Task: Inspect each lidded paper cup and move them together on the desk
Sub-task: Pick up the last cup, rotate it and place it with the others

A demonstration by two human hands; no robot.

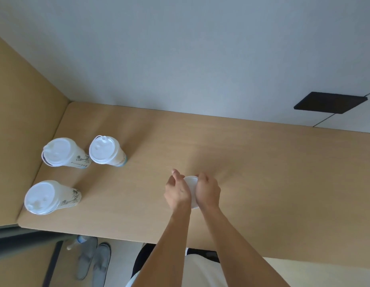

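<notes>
Tan desk (pixel 263 162) against grey wall (pixel 180 48) — both hands (pixel 192 191) clasping a lidded cup (pixel 191 183), three cups (pixel 61 152) left.

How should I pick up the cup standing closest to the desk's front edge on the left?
Grip the front-left cup round its paper wall, just under the white lid, with your hand coming from the right, where the desk is bare. It stands upright and its wall narrows downward, so a grip high up probably holds best. Lifting by the lid could pop it off.

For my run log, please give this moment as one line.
left hand + right hand: hold cup | three cups grouped left | desk
</notes>
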